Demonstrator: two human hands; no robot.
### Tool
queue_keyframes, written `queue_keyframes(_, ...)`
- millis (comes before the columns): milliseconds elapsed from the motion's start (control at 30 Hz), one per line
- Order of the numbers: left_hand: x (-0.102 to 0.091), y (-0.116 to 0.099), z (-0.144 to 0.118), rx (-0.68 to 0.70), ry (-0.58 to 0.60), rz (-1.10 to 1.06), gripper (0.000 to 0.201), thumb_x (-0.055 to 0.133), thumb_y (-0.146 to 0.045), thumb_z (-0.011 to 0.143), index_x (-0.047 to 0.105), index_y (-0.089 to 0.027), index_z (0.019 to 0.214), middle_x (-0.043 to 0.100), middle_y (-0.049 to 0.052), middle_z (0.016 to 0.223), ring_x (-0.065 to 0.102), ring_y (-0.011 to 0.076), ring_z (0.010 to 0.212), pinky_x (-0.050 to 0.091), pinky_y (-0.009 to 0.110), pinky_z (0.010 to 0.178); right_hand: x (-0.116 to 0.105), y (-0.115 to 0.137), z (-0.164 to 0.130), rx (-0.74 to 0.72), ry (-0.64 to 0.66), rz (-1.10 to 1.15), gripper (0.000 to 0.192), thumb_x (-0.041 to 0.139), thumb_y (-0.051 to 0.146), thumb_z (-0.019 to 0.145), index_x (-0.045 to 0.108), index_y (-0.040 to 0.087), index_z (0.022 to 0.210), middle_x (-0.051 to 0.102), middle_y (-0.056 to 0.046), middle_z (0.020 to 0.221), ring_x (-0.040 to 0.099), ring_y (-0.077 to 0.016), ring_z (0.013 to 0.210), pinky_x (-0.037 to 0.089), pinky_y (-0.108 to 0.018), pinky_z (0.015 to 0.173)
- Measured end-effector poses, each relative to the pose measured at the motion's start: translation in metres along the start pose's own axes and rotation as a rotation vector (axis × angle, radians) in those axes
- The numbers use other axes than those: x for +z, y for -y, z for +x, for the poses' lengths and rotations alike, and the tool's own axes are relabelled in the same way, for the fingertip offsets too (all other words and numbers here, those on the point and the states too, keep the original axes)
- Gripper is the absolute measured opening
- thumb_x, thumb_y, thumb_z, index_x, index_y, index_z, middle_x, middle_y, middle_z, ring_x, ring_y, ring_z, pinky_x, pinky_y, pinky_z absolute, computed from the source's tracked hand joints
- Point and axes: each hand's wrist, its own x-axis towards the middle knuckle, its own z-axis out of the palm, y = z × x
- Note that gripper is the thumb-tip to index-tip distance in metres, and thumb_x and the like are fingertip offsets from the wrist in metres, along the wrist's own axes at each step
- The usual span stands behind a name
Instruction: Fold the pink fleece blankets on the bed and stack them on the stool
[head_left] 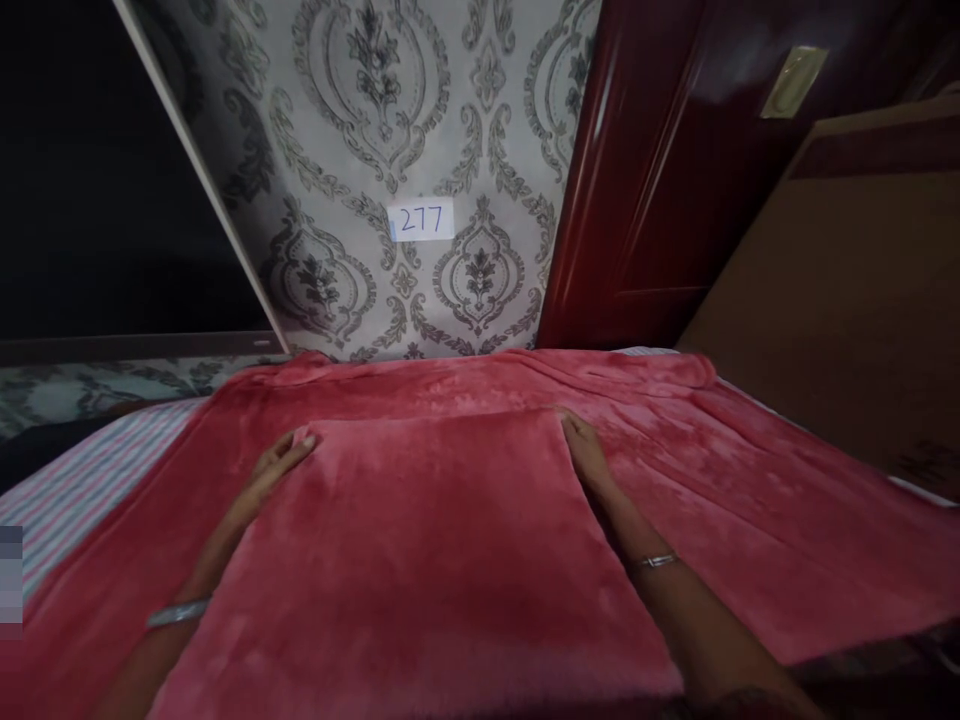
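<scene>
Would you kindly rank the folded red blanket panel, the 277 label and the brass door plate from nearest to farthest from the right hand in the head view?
1. Folded red blanket panel: touching the right hand, on its left.
2. 277 label: on the wallpaper, up and left.
3. Brass door plate: on the dark red door, far upper right.

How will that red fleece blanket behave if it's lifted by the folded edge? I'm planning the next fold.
The red blanket will probably flop and drape: it lies limp and creased over the bed. Its plush nap suggests it grips itself, so the folded layer between the left hand and right hand likely stays put. It looks light for its spread.
</scene>
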Motion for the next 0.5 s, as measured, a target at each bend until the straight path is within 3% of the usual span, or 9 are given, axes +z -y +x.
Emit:
queue_keyframes(100, -0.004, -0.004, -0.004, -0.033, 0.01, -0.063, 0.081, 0.084, -0.072, 0.048, 0.069, -0.02, 0.108, 0.076, 0.004, 0.102, 0.069, 0.0281, 0.102, 0.057, 0.032, 0.079, -0.006, 0.0, -0.003, -0.02, 0.057, 0.014, 0.058, 0.052, 0.075, 0.082, 0.075, 0.026, 0.106, 0.073, -0.008, 0.119, 0.061, -0.031, 0.117, 0.044, -0.046, 0.107)
queue_keyframes(267, -0.001, -0.023, -0.025, -0.134, 0.073, -0.017, 0.092, 0.081, -0.072, 0.052, 0.064, -0.024, 0.128, 0.076, 0.006, 0.112, 0.07, 0.0307, 0.105, 0.059, 0.039, 0.085, -0.014, -0.003, -0.006, 0.217, 0.091, -0.031, 0.074, 0.07, 0.074, 0.071, 0.068, 0.025, 0.126, 0.058, -0.01, 0.146, 0.044, -0.0355, 0.141, 0.028, -0.051, 0.12)
queue_keyframes(333, 0.002, -0.03, -0.033, -0.125, 0.102, 0.014, 0.095, 0.081, -0.072, 0.052, 0.062, -0.024, 0.131, 0.075, 0.007, 0.114, 0.07, 0.0332, 0.107, 0.06, 0.042, 0.085, -0.013, -0.001, -0.005, 0.231, 0.123, -0.043, 0.073, 0.075, 0.07, 0.069, 0.068, 0.024, 0.125, 0.059, -0.012, 0.143, 0.046, -0.0363, 0.139, 0.031, -0.05, 0.119)
queue_keyframes(500, 0.001, -0.03, -0.035, -0.082, 0.151, -0.032, 0.101, 0.086, -0.068, 0.048, 0.057, -0.03, 0.137, 0.068, 0.005, 0.132, 0.065, 0.0331, 0.118, 0.061, 0.037, 0.085, -0.004, 0.007, -0.005, 0.042, 0.187, 0.037, 0.063, 0.079, 0.056, 0.068, 0.067, 0.023, 0.119, 0.069, -0.009, 0.128, 0.061, -0.0338, 0.122, 0.044, -0.05, 0.108)
